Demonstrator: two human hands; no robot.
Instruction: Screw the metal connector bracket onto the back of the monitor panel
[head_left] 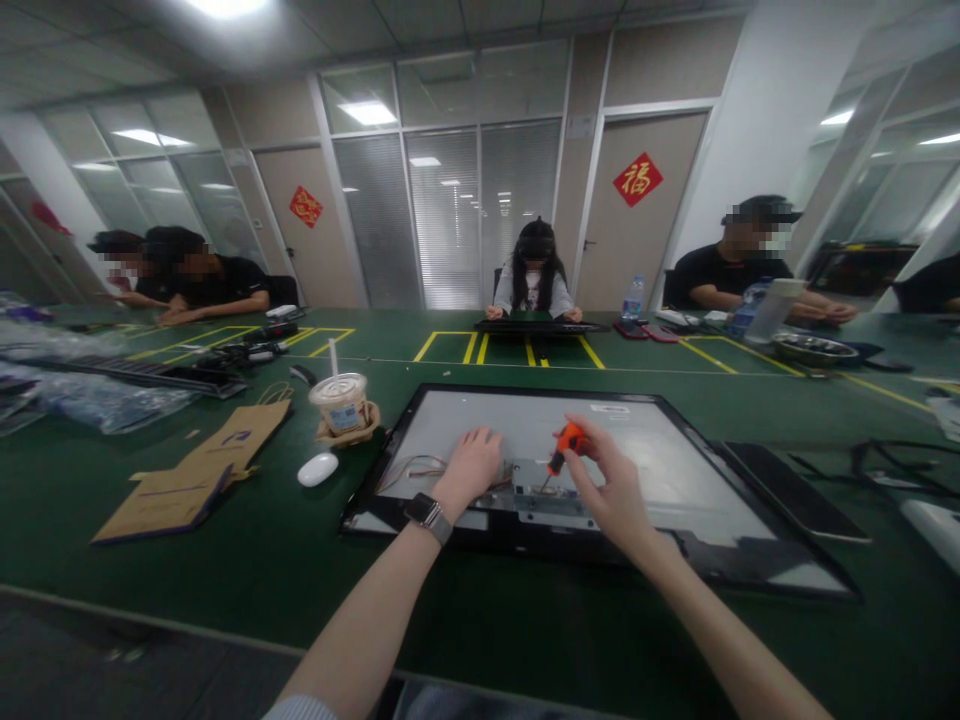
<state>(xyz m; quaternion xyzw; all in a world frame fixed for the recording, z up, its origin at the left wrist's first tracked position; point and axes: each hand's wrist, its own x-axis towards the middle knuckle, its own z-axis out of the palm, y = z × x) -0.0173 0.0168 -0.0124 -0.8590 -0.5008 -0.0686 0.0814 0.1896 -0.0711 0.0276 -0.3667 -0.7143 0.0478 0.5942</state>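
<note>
A display panel [660, 470] with a pale back and black frame lies flat in front of me. Gripped in my right hand [611, 485] is a screwdriver [568, 445] with an orange and black handle. Its shaft slants down to a metal bracket [529, 475] near the panel's front edge. I cannot tell whether the tip sits in a screw. My left hand [474, 468] rests on the panel left of the bracket, fingers stretched forward. Thin wires [416, 468] run out beside it, partly hidden under the hand.
Left of the panel are a lidded drink cup [341, 400] with a straw, a white oval case [318, 469] and brown paper bags [202, 465]. On the right lie a dark flat slab [795, 488] and black cables [877, 455]. Several people sit around the green table [285, 600].
</note>
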